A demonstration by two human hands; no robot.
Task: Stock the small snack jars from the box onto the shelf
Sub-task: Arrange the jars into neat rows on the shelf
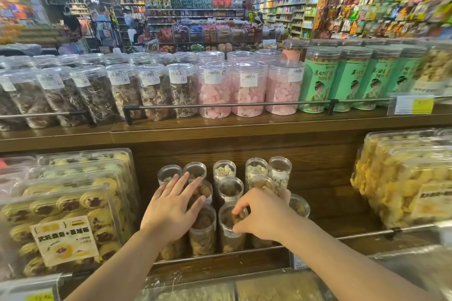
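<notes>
Left hand (171, 205): fingers straight and spread, resting flat on the lids of the small snack jars (203, 230) at the cluster's 9 o'clock side. Right hand (261, 215): fingers curled round the lid of one jar (231, 227) in the front row. Jars: clear, upright, grouped behind the rail of the lower wooden shelf (325, 205). Cookie trays (66, 215) at 9 o'clock; yellow snack packs (403, 178) at 3 o'clock; large jars (215, 90) on the upper shelf at 12 o'clock.

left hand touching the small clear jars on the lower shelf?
Touching. Head view: the left hand lies flat, fingers straight, on the lids of the small clear plastic snack jars.
</notes>
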